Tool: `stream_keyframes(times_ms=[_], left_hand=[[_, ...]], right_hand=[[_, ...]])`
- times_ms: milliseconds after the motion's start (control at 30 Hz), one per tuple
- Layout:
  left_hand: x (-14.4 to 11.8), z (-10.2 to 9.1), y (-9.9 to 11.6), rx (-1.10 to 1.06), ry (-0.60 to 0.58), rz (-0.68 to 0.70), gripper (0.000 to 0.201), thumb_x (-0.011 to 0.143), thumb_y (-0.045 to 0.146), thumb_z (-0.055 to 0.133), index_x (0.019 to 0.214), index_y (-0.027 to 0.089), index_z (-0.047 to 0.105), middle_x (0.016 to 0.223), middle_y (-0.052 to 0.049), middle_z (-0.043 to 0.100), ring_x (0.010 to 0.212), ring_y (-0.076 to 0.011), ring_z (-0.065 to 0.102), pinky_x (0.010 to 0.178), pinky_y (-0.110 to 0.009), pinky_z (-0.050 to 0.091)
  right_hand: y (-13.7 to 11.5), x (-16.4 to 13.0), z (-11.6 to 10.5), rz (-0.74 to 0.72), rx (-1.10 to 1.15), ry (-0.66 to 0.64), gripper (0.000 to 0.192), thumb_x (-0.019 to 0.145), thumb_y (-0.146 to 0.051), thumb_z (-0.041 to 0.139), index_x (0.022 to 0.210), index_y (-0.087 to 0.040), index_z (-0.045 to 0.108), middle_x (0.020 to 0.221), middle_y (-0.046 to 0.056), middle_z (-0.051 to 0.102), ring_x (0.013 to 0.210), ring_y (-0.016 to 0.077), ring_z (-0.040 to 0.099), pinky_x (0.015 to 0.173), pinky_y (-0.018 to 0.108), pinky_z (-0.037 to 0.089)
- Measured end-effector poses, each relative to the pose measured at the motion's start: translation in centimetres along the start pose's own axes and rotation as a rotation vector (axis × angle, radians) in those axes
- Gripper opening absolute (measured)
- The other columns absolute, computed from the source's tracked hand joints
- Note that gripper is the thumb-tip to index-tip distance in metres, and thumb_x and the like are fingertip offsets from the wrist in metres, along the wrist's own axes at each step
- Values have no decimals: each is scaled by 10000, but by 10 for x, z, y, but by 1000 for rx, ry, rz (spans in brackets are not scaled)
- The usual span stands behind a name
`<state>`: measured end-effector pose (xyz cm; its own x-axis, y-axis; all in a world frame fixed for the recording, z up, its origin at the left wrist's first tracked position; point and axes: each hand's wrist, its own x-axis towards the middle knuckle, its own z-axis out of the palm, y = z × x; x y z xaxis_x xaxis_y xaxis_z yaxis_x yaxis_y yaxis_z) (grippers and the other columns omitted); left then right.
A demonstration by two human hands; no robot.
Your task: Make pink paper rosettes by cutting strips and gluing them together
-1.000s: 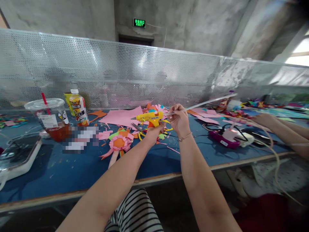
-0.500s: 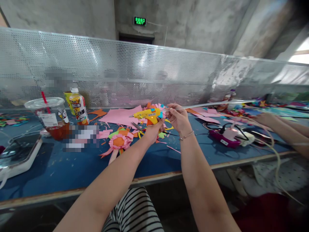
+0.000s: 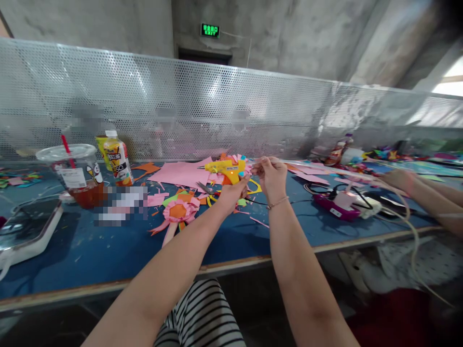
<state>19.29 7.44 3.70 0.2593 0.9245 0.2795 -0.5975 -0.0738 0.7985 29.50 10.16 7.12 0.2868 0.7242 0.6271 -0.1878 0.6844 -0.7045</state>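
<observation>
Our left hand [image 3: 231, 192] is wrapped around the grip of a yellow glue gun [image 3: 224, 169], holding it up over the blue table [image 3: 108, 255] with the nozzle pointing left. Our right hand [image 3: 272, 176] sits just to the right of the gun's back end, fingers pinched on the end of a thin glue stick [image 3: 314, 162] that runs off to the right; we can't quite tell if the tip touches the gun or is just at it, it's too blurry.

Right below the gun there's a mess of paper scraps, with a pink paper flower [image 3: 179, 212] with an orange center lying on the table nearer to us, and a big pink paper sheet [image 3: 181, 173] further back. Over on the left we've got a plastic cup [image 3: 77, 176] with a red straw and a juice bottle [image 3: 117, 159] beside it. On the right, a pink-and-white device [image 3: 343, 202] with cables, and somebody else's arm [image 3: 423, 193] stretched over the table edge.
</observation>
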Motion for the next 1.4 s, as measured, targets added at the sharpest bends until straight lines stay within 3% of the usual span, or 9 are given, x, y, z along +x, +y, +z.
stream_keyframes(times_ms=[200, 433, 733, 967, 1400], left_hand=[[4, -8, 2, -10, 63, 22, 367, 666, 394, 684, 604, 183, 390, 399, 110, 309, 337, -23, 274, 408, -179, 329], [6, -16, 1, 33, 47, -18, 366, 633, 413, 707, 638, 186, 419, 401, 109, 333, 337, -27, 274, 413, -180, 334], [2, -11, 5, 2, -71, -97, 332, 642, 391, 708, 630, 182, 449, 418, 106, 308, 343, -25, 271, 411, -176, 329], [5, -10, 1, 78, -50, -72, 351, 633, 411, 707, 611, 181, 442, 412, 106, 301, 342, -22, 261, 400, -173, 310], [3, -12, 6, -37, -30, -32, 341, 682, 398, 670, 616, 182, 414, 410, 107, 306, 350, -31, 293, 437, -185, 346]], right_hand=[[-3, -2, -2, 126, 5, -221, 265, 574, -367, 764, 713, -198, 615, 655, -9, 659, 645, 150, 663, 638, 290, 558], [-2, -2, -5, 179, -3, -242, 213, 565, -311, 771, 697, -196, 650, 729, 1, 683, 732, 134, 662, 748, 293, 554], [-6, -5, -2, 26, -24, -163, 155, 618, -275, 729, 714, -187, 645, 714, 12, 684, 665, 125, 658, 683, 281, 554], [-1, -2, -1, 9, -43, -113, 205, 572, -341, 754, 658, -201, 633, 636, -11, 665, 597, 125, 640, 599, 266, 543], [4, -8, 9, 66, 27, -230, 252, 589, -323, 752, 781, -242, 610, 818, -19, 650, 732, 115, 631, 621, 232, 525]])
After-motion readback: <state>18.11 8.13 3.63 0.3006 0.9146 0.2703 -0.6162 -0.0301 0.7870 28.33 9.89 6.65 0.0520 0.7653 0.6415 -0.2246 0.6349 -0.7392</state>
